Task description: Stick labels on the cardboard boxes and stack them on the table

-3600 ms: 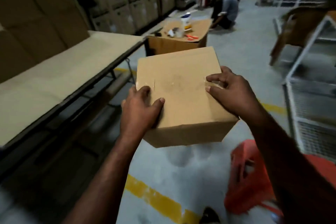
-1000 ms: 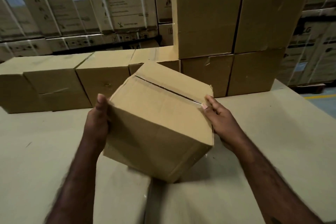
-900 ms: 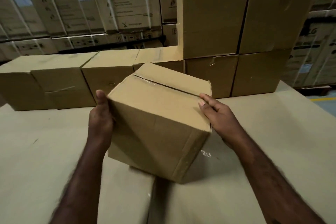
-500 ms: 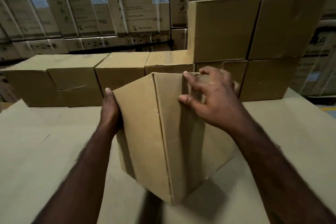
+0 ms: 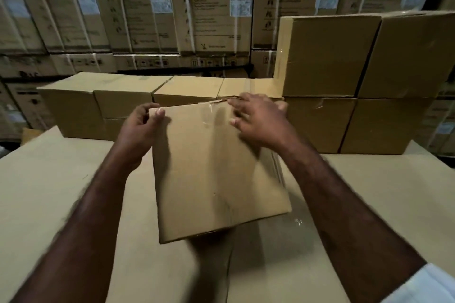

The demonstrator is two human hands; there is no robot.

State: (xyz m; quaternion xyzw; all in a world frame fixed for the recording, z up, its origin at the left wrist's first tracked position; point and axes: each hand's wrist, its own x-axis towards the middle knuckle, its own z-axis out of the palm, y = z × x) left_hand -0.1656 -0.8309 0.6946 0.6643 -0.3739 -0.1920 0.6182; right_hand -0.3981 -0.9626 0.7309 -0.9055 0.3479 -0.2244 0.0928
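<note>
The box (image 5: 216, 170) is in the air just above the bench (image 5: 49, 192), tipped so that a broad plain face turns up toward the camera, its far edge level with the row of boxes (image 5: 128, 101) lined along the back; no label shows on the face in view, so whether it is labelled I cannot tell; the step in hand looks like stacking, the box being carried in toward its place. The next move calls for turning it square and setting it down, probably on the low row or against the taller stack (image 5: 344, 86) to the right, flush with its neighbours; a skewed landing could nudge the row out of line. The left hand (image 5: 140, 128) holds the far left corner, thumb on the upper face and fingers (image 5: 145, 108) curled over the edge; the right hand (image 5: 261, 120) lies over the far right corner, blurred, its fingers spread and pressing on the cardboard rather than clenched, so it seems to steady more than grip. Both forearms reach forward, well apart, from the lower edge of the view; a pale sleeve (image 5: 423, 285) shows at the right arm. Behind the bench stand large printed cartons (image 5: 211, 7).
</note>
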